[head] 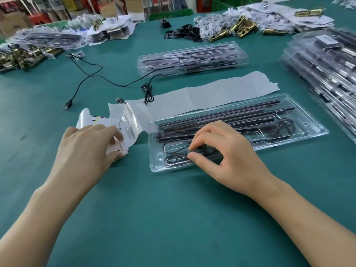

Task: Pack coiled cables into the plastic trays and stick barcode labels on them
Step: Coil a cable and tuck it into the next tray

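Coiled thin black cable (179,158) is being pressed into the near-left pocket of a clear moulded plastic tray (300,139), lower centre of the frame, by the right hand (225,153), whose thumb and fingertips are pinching down on the loops. The left hand (88,145), at centre left, is lying flat with fingers together over a curling white sheet of barcode labels (129,122), thumb and forefinger nipping its lower edge. The cable is looking light, limp and springy (likely to uncoil if released), so it is best gripped across the bundled loops rather than by one strand. The tray, thin and flexible, is probably wanting support at its rim. Labels are looking flimsy and sticky-backed; a corner is the place to peel. Another loose black USB cable (90,74) is trailing across the green table (173,218) at upper left.
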A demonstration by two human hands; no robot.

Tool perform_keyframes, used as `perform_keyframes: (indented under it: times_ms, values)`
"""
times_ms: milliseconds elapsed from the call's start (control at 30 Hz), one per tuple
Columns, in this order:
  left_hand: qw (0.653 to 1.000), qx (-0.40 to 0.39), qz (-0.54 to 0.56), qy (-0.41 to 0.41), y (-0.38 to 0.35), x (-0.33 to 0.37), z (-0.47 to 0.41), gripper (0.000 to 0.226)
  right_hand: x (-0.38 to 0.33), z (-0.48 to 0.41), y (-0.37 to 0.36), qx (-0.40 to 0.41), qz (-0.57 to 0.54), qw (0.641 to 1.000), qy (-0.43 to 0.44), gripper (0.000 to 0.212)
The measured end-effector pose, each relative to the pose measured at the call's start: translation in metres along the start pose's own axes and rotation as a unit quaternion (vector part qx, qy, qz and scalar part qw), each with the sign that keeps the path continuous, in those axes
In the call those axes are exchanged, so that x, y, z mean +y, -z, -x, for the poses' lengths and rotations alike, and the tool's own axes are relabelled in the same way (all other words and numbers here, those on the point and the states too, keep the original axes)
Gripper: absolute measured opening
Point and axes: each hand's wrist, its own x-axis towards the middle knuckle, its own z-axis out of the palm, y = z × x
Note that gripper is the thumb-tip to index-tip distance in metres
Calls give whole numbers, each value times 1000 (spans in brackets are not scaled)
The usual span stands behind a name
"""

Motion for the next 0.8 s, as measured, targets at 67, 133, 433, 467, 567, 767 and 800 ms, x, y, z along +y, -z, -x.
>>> perform_keyframes:
  times_ms: [67, 133, 433, 467, 567, 767, 800]
  values:
    - [999, 0, 33, -6, 1, -1, 0, 26, 0, 0, 1, 12, -7, 1000, -4, 8]
    - [998, -3, 64, -17, 3, -1, 1, 21, 0, 0, 2, 27, -15, 999, -11, 9]
    - [908, 88, 408, 20, 29, 11, -3, 13, -8, 2, 7, 74, -20, 996, -40, 6]
    - [868, 91, 488, 33, 31, 18, -5, 13, -12, 3, 8, 72, -29, 996, -44, 10]
    - [746, 60, 660, 58, 29, 48, -9, 10, -23, 3, 12, 4, -136, 980, -144, 28]
    - [605, 28, 788, 108, 5, 105, -4, 17, -43, 20, 30, -5, -535, 787, -306, 74]
    - [606, 11, 789, 98, 2, 109, -3, 17, -46, 24, 28, 26, -519, 793, -316, 64]
